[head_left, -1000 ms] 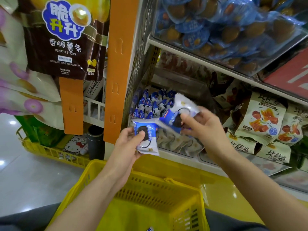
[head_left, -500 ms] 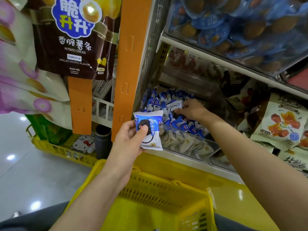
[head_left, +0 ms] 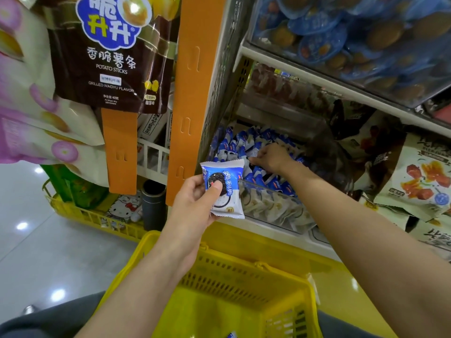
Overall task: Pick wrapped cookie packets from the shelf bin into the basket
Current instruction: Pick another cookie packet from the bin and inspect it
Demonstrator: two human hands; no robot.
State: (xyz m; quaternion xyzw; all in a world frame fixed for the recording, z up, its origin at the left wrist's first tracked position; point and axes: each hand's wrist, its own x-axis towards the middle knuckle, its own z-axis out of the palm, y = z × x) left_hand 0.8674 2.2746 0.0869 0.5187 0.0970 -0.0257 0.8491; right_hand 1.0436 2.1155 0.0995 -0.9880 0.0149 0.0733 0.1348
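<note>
We count one yellow slatted plastic basket (head_left: pixel 219 258); one blue-and-white wrapped cookie packet (head_left: pixel 233 191) in the left hand (head_left: pixel 195 201); one packet corner (head_left: pixel 231 335) at the basket's near edge. The clear shelf bin (head_left: pixel 268 207) holds packets (head_left: pixel 244 142) too many to count.

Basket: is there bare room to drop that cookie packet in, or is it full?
Plenty: the yellow basket floor between its slotted walls is nearly all bare; one packet corner shows at the bottom edge. The shelf bin is crowded, packets packed tight around the right hand.
</note>
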